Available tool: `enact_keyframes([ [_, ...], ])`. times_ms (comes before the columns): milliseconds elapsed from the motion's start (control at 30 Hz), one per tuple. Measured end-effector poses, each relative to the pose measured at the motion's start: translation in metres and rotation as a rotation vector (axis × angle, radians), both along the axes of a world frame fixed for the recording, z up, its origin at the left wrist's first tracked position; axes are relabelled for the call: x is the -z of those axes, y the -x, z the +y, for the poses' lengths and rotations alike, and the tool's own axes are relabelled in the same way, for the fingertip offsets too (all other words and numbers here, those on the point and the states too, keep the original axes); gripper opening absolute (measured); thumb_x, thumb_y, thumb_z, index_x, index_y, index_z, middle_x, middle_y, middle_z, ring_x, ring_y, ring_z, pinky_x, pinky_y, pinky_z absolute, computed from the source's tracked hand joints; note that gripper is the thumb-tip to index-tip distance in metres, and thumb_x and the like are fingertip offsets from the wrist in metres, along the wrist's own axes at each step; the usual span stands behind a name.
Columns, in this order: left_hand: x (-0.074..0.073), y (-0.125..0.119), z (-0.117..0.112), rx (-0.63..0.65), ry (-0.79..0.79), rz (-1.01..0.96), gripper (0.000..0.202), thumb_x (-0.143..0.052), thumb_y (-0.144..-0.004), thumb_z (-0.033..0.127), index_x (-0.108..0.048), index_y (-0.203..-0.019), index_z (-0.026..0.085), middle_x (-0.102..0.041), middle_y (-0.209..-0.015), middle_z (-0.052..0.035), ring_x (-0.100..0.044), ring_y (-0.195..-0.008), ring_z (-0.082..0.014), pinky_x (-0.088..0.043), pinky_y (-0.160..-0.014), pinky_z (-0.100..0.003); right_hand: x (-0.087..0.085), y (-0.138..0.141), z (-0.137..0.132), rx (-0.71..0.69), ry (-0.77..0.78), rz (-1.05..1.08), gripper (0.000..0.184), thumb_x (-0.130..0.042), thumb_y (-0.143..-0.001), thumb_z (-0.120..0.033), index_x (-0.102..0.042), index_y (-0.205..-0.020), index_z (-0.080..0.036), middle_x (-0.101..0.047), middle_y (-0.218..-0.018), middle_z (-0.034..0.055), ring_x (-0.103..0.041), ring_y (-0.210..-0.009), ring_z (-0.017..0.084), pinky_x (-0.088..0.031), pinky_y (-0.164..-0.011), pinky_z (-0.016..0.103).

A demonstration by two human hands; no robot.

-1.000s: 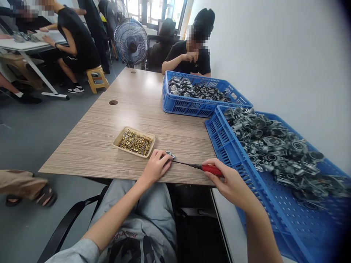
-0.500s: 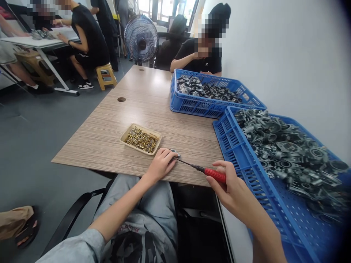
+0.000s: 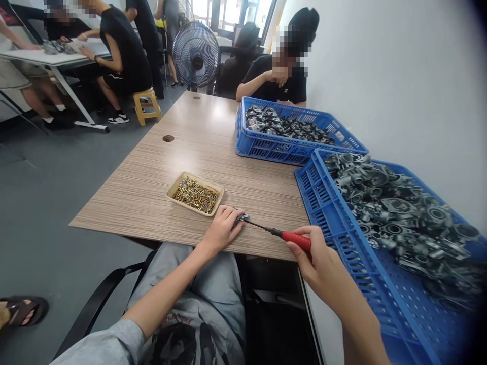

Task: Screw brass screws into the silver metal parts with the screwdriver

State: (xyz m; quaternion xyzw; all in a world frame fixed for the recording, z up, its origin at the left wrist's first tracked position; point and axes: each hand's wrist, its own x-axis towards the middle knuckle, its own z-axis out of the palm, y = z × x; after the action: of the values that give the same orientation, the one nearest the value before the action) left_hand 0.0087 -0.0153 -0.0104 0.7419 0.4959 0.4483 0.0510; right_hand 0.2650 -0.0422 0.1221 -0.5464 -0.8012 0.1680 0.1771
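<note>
My right hand [image 3: 317, 256] is closed around the red handle of a screwdriver [image 3: 296, 239], whose dark shaft points left. The shaft's tip meets a small grey metal part [image 3: 242, 217] on the table near its front edge. Over that part lies my left hand [image 3: 223, 226], its fingers wrapped on it and hiding much of its shape. Just beyond the left hand stands a shallow cream tray [image 3: 170, 195] full of small brass-coloured and silvery screws [image 3: 196, 194].
A blue crate [image 3: 327, 203] of grey metal castings [image 3: 395, 203] flanks the table [image 3: 152, 177] on my right. Behind it, another blue crate [image 3: 274, 148] holds more metal parts. Across the table sits a person [image 3: 262, 81]; a fan [image 3: 197, 55] stands at the far end.
The metal part under my left hand shows slightly more and looks turned. My right hand and the screwdriver have shifted slightly left, with the fingers closed further round the handle.
</note>
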Motion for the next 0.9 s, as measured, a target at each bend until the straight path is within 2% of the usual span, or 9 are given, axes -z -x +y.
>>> enact_keyframes([
  [100,-0.0003,0.0001,-0.0002,0.001,0.001,0.001,0.028,-0.064,-0.102,0.021,-0.062,-0.129,0.021,-0.070,-0.108,-0.0066,-0.057,-0.108,-0.0255,-0.053,-0.099,-0.040,0.0002,-0.0008,0.0020,0.093,-0.004,-0.078,0.033,-0.041,-0.106,-0.059,-0.049,-0.105,-0.026,-0.072,-0.075,0.0048,-0.070,-0.059,0.029,-0.044,-0.054,0.032],
  [200,0.0000,0.0001,0.0000,0.002,0.006,0.003,0.028,-0.063,-0.102,0.021,-0.062,-0.130,0.022,-0.070,-0.107,-0.0067,-0.058,-0.108,-0.0256,-0.053,-0.099,-0.041,-0.0023,-0.0004,0.0012,-0.021,0.020,0.010,0.031,-0.042,-0.108,-0.054,-0.049,-0.119,-0.025,-0.075,-0.088,0.0068,-0.073,-0.067,0.027,-0.049,-0.060,0.031],
  [267,0.0003,-0.0001,0.0003,0.000,0.006,0.002,0.028,-0.064,-0.102,0.021,-0.062,-0.130,0.022,-0.070,-0.107,-0.0068,-0.058,-0.108,-0.0257,-0.053,-0.098,-0.041,-0.0034,0.0010,-0.0005,-0.071,0.016,0.046,0.029,-0.042,-0.108,-0.050,-0.048,-0.121,-0.025,-0.076,-0.093,0.0076,-0.074,-0.071,0.026,-0.051,-0.062,0.031],
  [433,0.0004,-0.0006,0.0003,-0.004,-0.011,-0.003,0.030,-0.064,-0.100,0.018,-0.062,-0.130,0.022,-0.070,-0.107,-0.0066,-0.058,-0.108,-0.0254,-0.053,-0.098,-0.041,-0.0027,0.0056,-0.0048,0.073,-0.085,-0.127,0.036,-0.040,-0.107,-0.061,-0.048,-0.099,-0.027,-0.063,-0.059,0.0000,-0.065,-0.048,0.029,-0.038,-0.048,0.031],
  [500,0.0002,-0.0008,0.0002,-0.006,-0.013,-0.005,0.030,-0.064,-0.100,0.017,-0.062,-0.130,0.022,-0.070,-0.107,-0.0065,-0.058,-0.108,-0.0252,-0.053,-0.098,-0.040,-0.0037,0.0065,-0.0063,0.013,-0.057,-0.084,0.033,-0.041,-0.108,-0.057,-0.050,-0.107,-0.026,-0.068,-0.066,0.0008,-0.068,-0.052,0.027,-0.042,-0.051,0.031],
  [600,0.0001,-0.0009,0.0003,-0.006,-0.018,-0.002,0.030,-0.064,-0.100,0.016,-0.062,-0.130,0.022,-0.070,-0.108,-0.0064,-0.058,-0.108,-0.0252,-0.053,-0.098,-0.040,-0.0036,0.0068,-0.0074,-0.098,-0.014,0.017,0.025,-0.041,-0.110,-0.047,-0.047,-0.120,-0.025,-0.077,-0.089,0.0053,-0.076,-0.069,0.025,-0.051,-0.061,0.030],
  [667,0.0004,-0.0009,0.0003,-0.003,-0.021,0.000,0.031,-0.064,-0.100,0.016,-0.062,-0.130,0.021,-0.070,-0.108,-0.0065,-0.058,-0.109,-0.0253,-0.053,-0.098,-0.040,-0.0012,0.0069,-0.0070,-0.068,-0.057,-0.023,0.024,-0.040,-0.109,-0.048,-0.048,-0.114,-0.025,-0.077,-0.087,0.0065,-0.077,-0.069,0.027,-0.050,-0.058,0.030],
  [800,0.0007,-0.0006,0.0004,-0.010,-0.006,-0.003,0.031,-0.064,-0.100,0.016,-0.062,-0.130,0.022,-0.070,-0.108,-0.0064,-0.058,-0.109,-0.0254,-0.053,-0.098,-0.041,0.0011,0.0070,-0.0060,0.050,-0.134,-0.156,0.034,-0.040,-0.108,-0.057,-0.048,-0.103,-0.025,-0.067,-0.063,0.0020,-0.070,-0.051,0.030,-0.040,-0.047,0.031],
  [900,0.0006,-0.0002,0.0006,-0.008,0.001,-0.007,0.031,-0.063,-0.100,0.016,-0.062,-0.130,0.023,-0.070,-0.108,-0.0064,-0.058,-0.109,-0.0254,-0.052,-0.099,-0.042,-0.0019,0.0064,-0.0060,-0.063,-0.084,-0.046,0.026,-0.042,-0.109,-0.048,-0.048,-0.117,-0.024,-0.076,-0.085,0.0066,-0.077,-0.070,0.028,-0.051,-0.058,0.031],
])
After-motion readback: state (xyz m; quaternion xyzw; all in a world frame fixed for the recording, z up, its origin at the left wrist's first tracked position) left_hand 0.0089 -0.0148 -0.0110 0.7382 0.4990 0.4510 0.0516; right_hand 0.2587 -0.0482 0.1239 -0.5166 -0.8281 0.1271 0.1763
